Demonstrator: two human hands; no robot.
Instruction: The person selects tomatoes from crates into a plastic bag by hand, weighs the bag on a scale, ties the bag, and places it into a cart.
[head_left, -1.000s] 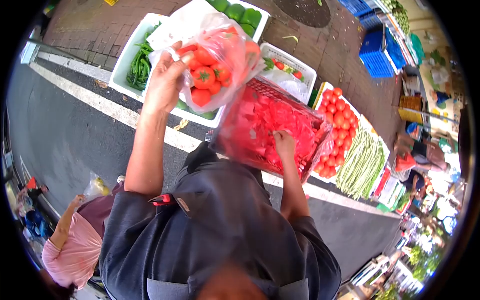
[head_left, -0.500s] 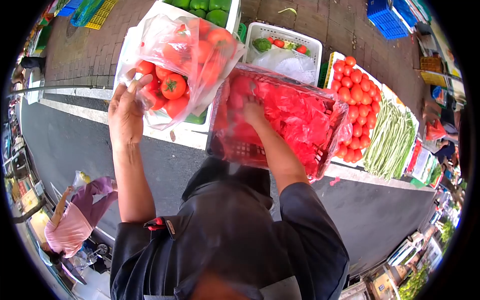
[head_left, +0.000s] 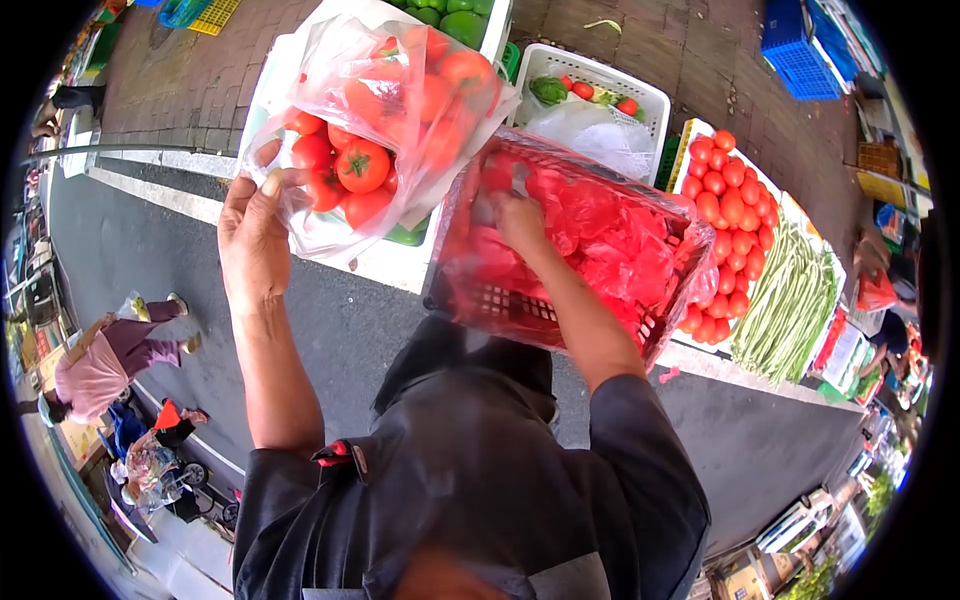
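Note:
My left hand [head_left: 254, 232] pinches the edge of a clear plastic bag [head_left: 330, 62] at the upper left. Red tomatoes [head_left: 363, 166] with green stems show inside the bag and through its film. My right hand [head_left: 520, 222] reaches into the left part of a red crate [head_left: 515, 303] lined with clear plastic. Crumpled red plastic bags [head_left: 600, 222] fill much of the crate. The right fingertips are partly hidden under the clear film, so what they hold, if anything, cannot be made out.
Right of the crate are piled tomatoes [head_left: 733, 205] and long green beans [head_left: 790, 298]. Behind it stands a white basket [head_left: 655, 92] with a few vegetables. Green peppers [head_left: 463, 25] lie in a box at the top. A person in pink [head_left: 92, 378] is at the far left.
My right hand has moved left within the crate from its middle. The tomato bag has shifted left and lower, still in my left hand. The person in pink now appears farther left.

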